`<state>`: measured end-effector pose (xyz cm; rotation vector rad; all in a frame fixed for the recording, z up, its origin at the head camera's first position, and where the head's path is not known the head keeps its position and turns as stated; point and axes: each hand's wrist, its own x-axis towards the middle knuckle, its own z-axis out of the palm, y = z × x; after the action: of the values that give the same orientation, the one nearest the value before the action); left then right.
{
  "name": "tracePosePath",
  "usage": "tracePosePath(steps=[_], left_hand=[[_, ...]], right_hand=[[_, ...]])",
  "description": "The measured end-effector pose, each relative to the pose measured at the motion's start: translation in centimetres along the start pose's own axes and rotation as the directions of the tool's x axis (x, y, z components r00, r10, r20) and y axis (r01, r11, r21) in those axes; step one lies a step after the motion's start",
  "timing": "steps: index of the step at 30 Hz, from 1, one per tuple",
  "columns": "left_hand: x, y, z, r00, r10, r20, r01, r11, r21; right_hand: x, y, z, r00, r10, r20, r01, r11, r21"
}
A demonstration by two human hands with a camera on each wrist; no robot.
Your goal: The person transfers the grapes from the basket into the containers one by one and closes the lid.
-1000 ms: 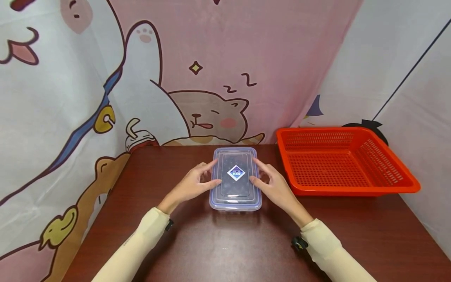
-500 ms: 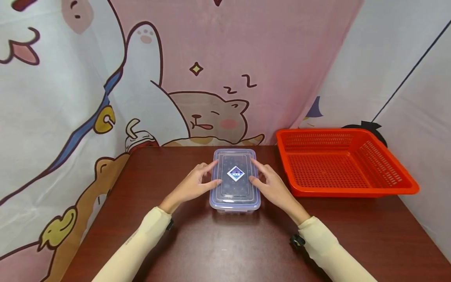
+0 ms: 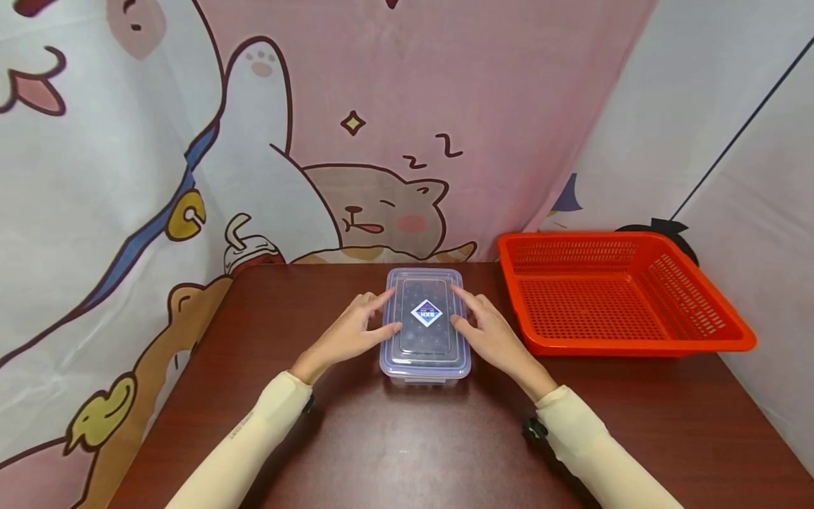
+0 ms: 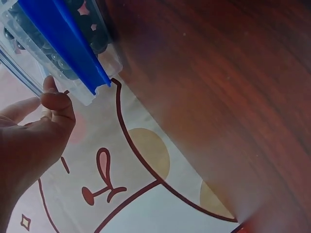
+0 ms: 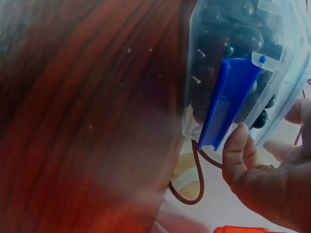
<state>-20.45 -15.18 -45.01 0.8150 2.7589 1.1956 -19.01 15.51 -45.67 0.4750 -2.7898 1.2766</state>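
On the brown table sits a clear plastic storage box [image 5: 197,99] holding many dark, shiny round pieces. Its clear lid [image 3: 422,343] has a bluish rim and a diamond-shaped sticker. Blue side clips [image 4: 63,41] [image 5: 227,104] stand swung out from the box's walls in both wrist views. My left hand [image 3: 348,331] grips the lid's left edge, thumb on top and fingers at the rim. Opposite it, my right hand [image 3: 499,338] grips the right edge the same way. The remaining fingers are partly hidden beneath the rim in the head view.
A red perforated plastic basket [image 3: 537,344] stands at the table's right rear. Behind the brown table [image 3: 400,452] hangs a cartoon-printed cloth [image 3: 540,92], close to its back edge. The box lies near that edge, left of the basket.
Both hands keep their places on the lid. The lid's near edge sits slightly higher in view, and more of the box's front wall shows under it.
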Motion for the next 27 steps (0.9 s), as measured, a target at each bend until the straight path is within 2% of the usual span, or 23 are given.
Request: tracePosePath(steps=[4,8,17,27], left_hand=[[-0.01,0.29,0.02,1.0,0.006,-0.003,-0.006,0.999,0.05],[0.05,0.35,0.07,1.0,0.007,0.001,-0.007,0.998,0.063],[0.05,-0.1,0.36,1.0,0.011,0.02,-0.012,0.999,0.04],[0.1,-0.52,0.52,0.999,0.007,0.036,-0.007,1.0,0.023]], right_hand=[[-0.01,0.04,0.08,1.0,-0.008,0.008,0.008,1.0,0.003],[-0.04,-0.12,0.09,1.0,-0.006,0.014,0.006,1.0,0.0],[0.18,-0.09,0.12,0.997,0.031,0.065,-0.029,0.999,-0.026],[0.19,0.49,0.32,0.998,0.016,0.068,-0.013,0.999,-0.041]])
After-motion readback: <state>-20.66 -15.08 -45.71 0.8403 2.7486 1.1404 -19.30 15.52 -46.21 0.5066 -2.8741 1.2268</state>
